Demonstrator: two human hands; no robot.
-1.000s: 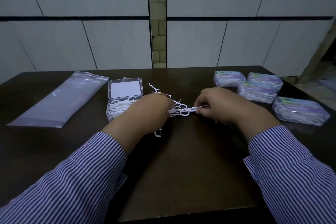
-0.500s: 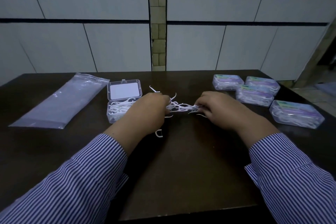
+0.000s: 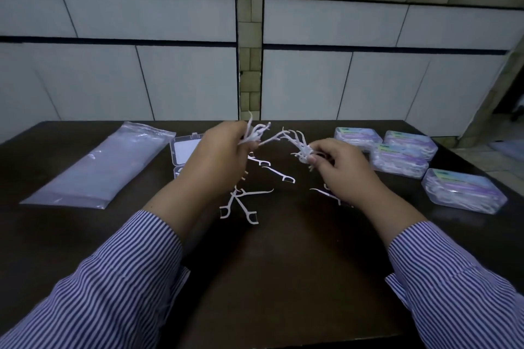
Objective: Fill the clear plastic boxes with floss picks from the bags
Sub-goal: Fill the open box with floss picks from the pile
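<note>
Above the middle of the dark table (image 3: 263, 278), both hands are raised, each pinching a bunch of white floss picks. At 11 o'clock the left hand (image 3: 218, 159) has its fingers curled round one bunch (image 3: 255, 133); at 1 o'clock the right hand (image 3: 340, 167) pinches a second bunch (image 3: 300, 144) at its fingertips. Loose floss picks (image 3: 241, 204) lie on the table beneath and between the hands. Behind the left hand, an open clear plastic box (image 3: 184, 150) is partly hidden. Toward 9 o'clock lies a clear plastic bag (image 3: 96, 167). Toward 3 o'clock four closed, filled boxes (image 3: 402, 159) sit close together. Striped sleeves (image 3: 113, 286) cover both forearms.
</note>
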